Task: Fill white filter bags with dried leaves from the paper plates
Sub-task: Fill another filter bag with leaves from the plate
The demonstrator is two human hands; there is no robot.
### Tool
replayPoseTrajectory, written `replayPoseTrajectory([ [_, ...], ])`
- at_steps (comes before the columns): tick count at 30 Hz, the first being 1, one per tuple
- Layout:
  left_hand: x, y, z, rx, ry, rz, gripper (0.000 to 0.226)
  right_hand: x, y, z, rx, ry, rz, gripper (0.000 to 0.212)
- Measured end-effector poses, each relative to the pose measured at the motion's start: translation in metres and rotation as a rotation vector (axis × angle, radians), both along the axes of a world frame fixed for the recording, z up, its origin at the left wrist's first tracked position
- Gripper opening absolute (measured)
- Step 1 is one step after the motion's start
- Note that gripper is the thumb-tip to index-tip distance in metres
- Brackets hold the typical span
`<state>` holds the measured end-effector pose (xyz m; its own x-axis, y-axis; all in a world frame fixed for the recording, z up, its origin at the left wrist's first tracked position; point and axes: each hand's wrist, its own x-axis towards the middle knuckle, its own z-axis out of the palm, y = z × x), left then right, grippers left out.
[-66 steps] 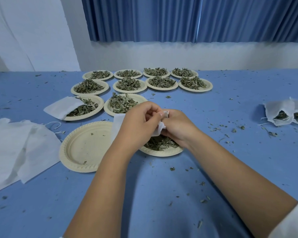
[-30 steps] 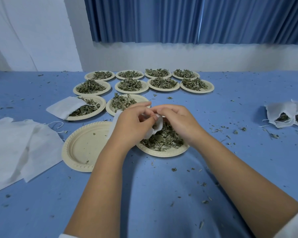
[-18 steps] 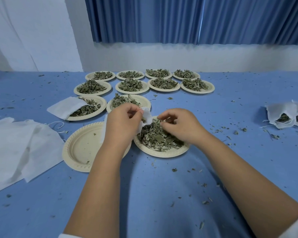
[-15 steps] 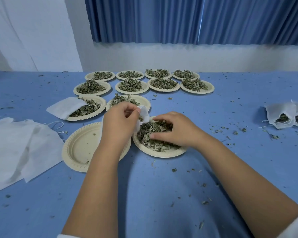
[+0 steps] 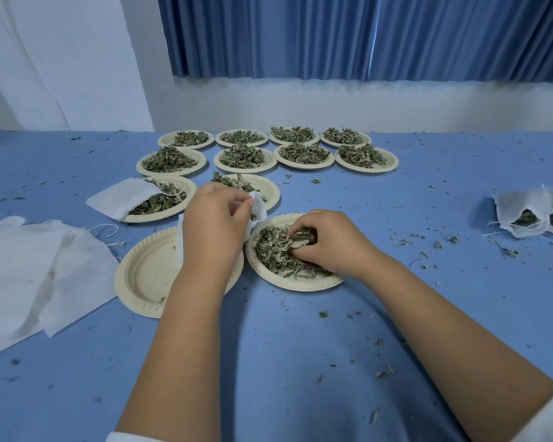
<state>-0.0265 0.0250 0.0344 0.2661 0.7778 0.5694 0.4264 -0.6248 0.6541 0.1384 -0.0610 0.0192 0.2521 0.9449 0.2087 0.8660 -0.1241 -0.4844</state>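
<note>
Here, thin crumpled white filter bag (image 5: pixel 260 208) beside curled grey-green dried leaves (image 5: pixel 272 250).

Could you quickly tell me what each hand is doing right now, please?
Left hand: closed, pinching the white filter bag.
Right hand: closed, gripping dried leaves on the near paper plate.

Open blue table (image 5: pixel 460 193) right of crowded plates (image 5: pixel 304 153)
</note>
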Motion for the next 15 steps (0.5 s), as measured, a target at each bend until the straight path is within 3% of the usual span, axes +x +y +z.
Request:
replayPoseTrajectory([
  [15, 0.004, -0.001, 0.000, -0.223, -0.056, -0.164, 0.014, 0.010, -0.005, 0.020, 0.247, 0.509, -0.187, 0.015],
])
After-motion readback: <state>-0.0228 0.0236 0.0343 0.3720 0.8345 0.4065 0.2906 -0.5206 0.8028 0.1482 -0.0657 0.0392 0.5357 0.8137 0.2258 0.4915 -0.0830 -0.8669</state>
